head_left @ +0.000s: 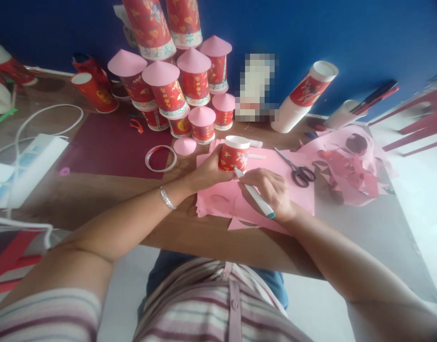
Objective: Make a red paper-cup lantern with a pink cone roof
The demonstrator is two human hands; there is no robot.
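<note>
Cup (234, 154) on paper sheet (304, 197), pen (256, 194) against it; scissors (299, 172) right; tape ring (160, 158) left; capped cups (189, 90) behind.

Red patterned paper cup (234, 154) with white rim, standing on pink paper sheet (213, 202). White pen (254, 194), green-ended, tip touching cup's foot at 5 o'clock, slanting toward 4 o'clock.

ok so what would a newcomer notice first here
First, the cluster of red cups with pink cone lids against the blue wall at top centre. Then the middle: the left hand grips a red paper cup standing on pink paper, while the right hand holds a white pen with its tip at the cup's base. Scissors and a heap of pink scraps lie to the right.
</note>
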